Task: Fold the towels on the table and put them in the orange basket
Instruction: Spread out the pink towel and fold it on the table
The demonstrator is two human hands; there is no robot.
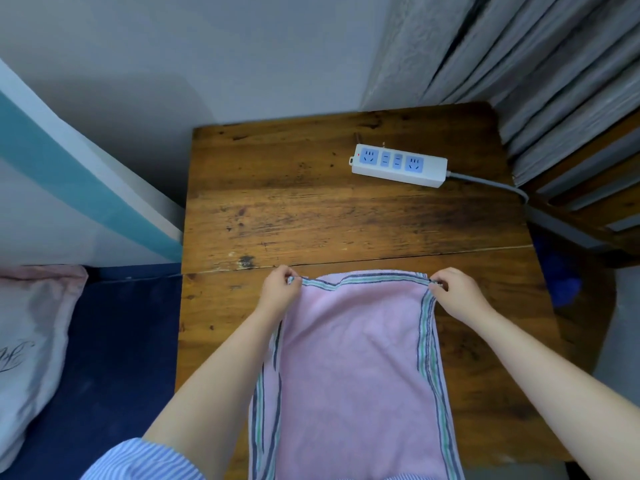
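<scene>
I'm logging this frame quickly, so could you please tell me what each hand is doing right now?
Left hand: pinches the far left corner of the pink towel.
Right hand: pinches the towel's far right corner.

Pink towel [353, 368] lies on wooden bench [311, 209]; left hand [278, 291] and right hand [457, 294] pinch far corners. White power strip [398, 165] well beyond.

The towel [353, 368] lay on the surface's [311, 220] near half. Behind it, to the right, sat a power strip [398, 165]; a pillow [31, 341] lay far left, off the surface.
</scene>
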